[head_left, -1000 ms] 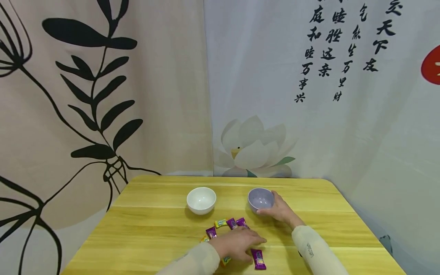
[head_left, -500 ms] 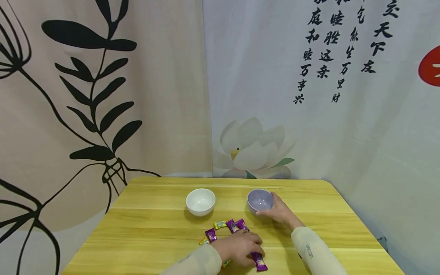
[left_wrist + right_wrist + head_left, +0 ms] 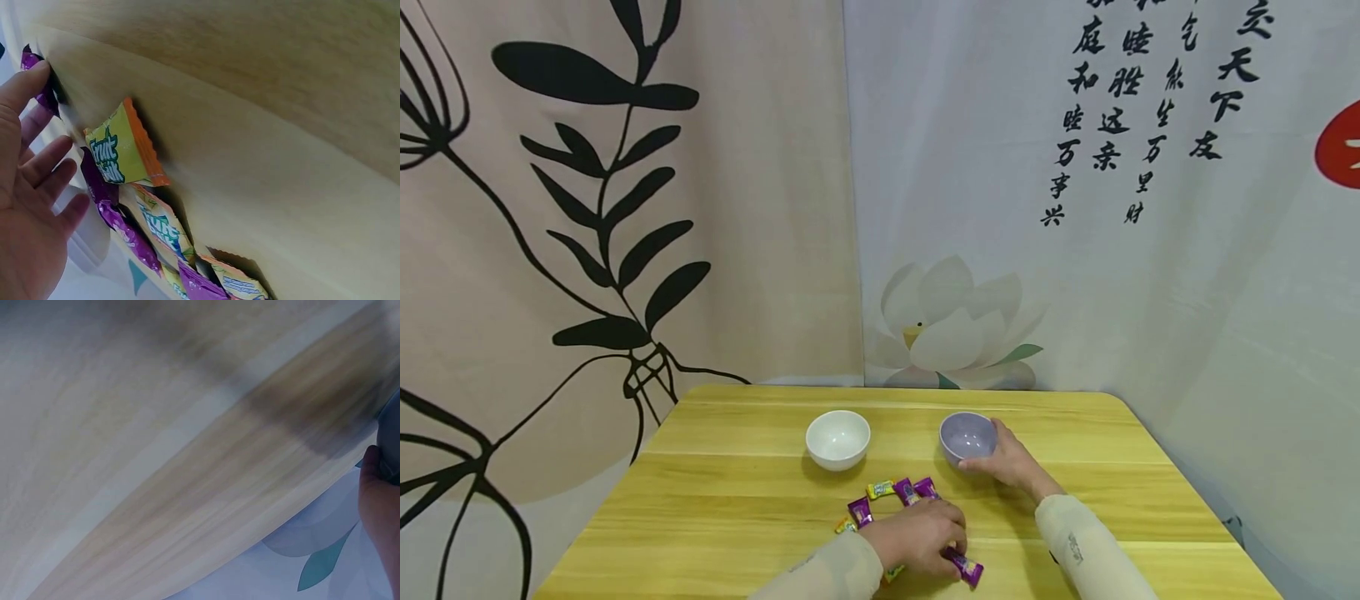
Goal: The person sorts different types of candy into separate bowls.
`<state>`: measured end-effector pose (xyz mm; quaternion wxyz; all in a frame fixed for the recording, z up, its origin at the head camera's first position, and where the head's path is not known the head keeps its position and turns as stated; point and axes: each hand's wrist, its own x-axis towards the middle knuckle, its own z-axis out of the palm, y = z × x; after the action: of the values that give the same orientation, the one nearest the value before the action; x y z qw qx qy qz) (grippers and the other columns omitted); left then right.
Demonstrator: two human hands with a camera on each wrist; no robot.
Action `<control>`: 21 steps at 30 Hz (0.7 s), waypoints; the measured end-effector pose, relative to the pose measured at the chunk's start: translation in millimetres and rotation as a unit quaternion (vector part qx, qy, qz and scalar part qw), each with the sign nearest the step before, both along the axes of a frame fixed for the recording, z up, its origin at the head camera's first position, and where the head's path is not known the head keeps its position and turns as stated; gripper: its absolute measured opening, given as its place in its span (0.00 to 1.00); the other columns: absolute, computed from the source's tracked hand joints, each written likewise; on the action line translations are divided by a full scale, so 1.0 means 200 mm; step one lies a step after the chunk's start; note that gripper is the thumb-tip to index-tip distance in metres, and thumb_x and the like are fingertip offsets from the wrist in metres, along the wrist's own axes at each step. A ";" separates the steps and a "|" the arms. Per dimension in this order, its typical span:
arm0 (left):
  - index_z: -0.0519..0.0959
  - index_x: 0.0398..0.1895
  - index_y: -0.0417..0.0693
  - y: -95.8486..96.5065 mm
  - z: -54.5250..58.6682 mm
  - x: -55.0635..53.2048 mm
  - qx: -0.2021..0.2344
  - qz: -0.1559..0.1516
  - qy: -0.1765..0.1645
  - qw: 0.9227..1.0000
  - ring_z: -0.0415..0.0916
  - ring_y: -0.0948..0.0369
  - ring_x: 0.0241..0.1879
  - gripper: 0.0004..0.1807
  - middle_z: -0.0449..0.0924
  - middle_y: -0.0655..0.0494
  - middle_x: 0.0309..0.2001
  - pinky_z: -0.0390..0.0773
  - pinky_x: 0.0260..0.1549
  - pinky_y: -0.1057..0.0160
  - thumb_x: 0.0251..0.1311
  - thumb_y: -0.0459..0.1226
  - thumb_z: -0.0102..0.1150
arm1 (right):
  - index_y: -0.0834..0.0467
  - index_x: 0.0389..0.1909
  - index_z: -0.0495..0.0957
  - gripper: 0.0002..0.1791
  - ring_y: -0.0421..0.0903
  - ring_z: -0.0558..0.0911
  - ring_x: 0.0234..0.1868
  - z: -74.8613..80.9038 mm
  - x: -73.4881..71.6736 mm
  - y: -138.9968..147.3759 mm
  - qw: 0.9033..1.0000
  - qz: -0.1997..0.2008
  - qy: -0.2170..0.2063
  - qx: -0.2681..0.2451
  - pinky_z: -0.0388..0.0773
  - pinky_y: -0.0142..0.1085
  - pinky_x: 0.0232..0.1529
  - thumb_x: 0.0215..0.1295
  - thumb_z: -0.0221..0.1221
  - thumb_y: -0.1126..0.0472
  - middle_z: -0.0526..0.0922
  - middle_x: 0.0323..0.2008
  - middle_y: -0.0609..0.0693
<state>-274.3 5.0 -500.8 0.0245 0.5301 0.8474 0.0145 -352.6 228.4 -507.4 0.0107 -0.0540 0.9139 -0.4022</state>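
Two hands are working at the wooden table [image 3: 700, 508]. In the head view, we are seeing the right hand [image 3: 1011, 462] gripping the lavender bowl [image 3: 966, 435] and the left hand [image 3: 921, 533] partly covering a purple-wrapped candy [image 3: 968, 570] in front of that bowl. Only in the left wrist view are we seeing thumb [image 3: 31, 80] and forefinger [image 3: 37, 120] pinching that candy and reading "Fruit" on a yellow packet [image 3: 128, 144].

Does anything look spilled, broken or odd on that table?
Nothing stands out. The white bowl and the purple bowl stand upright, with no damage that I can see. The wrapped candies lie loosely grouped, and those in plain sight look unopened; some are partly hidden by the left hand.
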 end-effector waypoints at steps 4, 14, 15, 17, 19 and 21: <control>0.84 0.38 0.64 0.00 0.00 0.00 0.015 0.018 0.012 1.000 0.71 0.71 0.47 0.12 0.75 0.71 0.41 0.69 0.47 0.69 0.56 0.55 0.69 | 0.68 0.75 0.45 0.68 0.69 0.64 0.67 -0.01 0.00 0.00 1.000 -0.001 -0.003 -0.002 0.60 0.63 0.65 0.45 0.76 0.39 0.59 0.70 0.71; 0.87 0.34 0.62 -0.02 0.00 -0.06 0.051 0.055 0.008 0.997 0.69 0.74 0.33 0.10 0.76 0.73 0.31 0.67 0.37 0.72 0.56 0.53 0.69 | 0.68 0.75 0.46 0.66 0.66 0.66 0.66 -0.01 -0.01 0.01 1.000 0.005 0.003 -0.009 0.61 0.62 0.64 0.46 0.76 0.41 0.60 0.69 0.69; 0.87 0.37 0.62 -0.03 0.00 -0.06 0.047 0.055 0.004 0.997 0.70 0.73 0.36 0.13 0.77 0.73 0.34 0.69 0.40 0.70 0.55 0.55 0.69 | 0.68 0.75 0.46 0.66 0.67 0.66 0.66 -0.01 -0.01 0.01 1.000 0.004 0.002 -0.010 0.61 0.62 0.64 0.46 0.76 0.41 0.60 0.69 0.70; 0.86 0.43 0.62 -0.04 -0.01 -0.06 0.037 0.056 -0.001 0.998 0.70 0.71 0.43 0.19 0.77 0.71 0.40 0.71 0.47 0.65 0.54 0.59 0.68 | 0.68 0.75 0.46 0.67 0.67 0.65 0.66 -0.01 -0.01 0.01 1.000 0.003 0.000 -0.010 0.60 0.62 0.65 0.46 0.76 0.41 0.60 0.69 0.70; 0.85 0.47 0.64 -0.05 -0.01 -0.06 0.026 0.056 -0.002 0.998 0.69 0.69 0.49 0.21 0.76 0.70 0.45 0.71 0.52 0.60 0.54 0.61 0.67 | 0.68 0.75 0.46 0.67 0.67 0.66 0.66 -0.01 -0.01 0.01 1.000 0.003 0.001 -0.009 0.61 0.62 0.65 0.46 0.76 0.40 0.60 0.69 0.70; 0.85 0.48 0.66 -0.06 -0.02 -0.06 0.022 0.055 0.000 0.998 0.68 0.69 0.50 0.20 0.75 0.69 0.46 0.70 0.54 0.59 0.55 0.59 0.67 | 0.67 0.75 0.47 0.66 0.67 0.66 0.66 -0.01 -0.01 0.01 1.000 0.004 0.003 -0.009 0.61 0.61 0.64 0.46 0.76 0.40 0.61 0.69 0.70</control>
<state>-286.0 -6.7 -504.2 0.0115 0.4831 0.8748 0.0346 -354.1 230.0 -508.8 0.0092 -0.0592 0.9101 -0.4101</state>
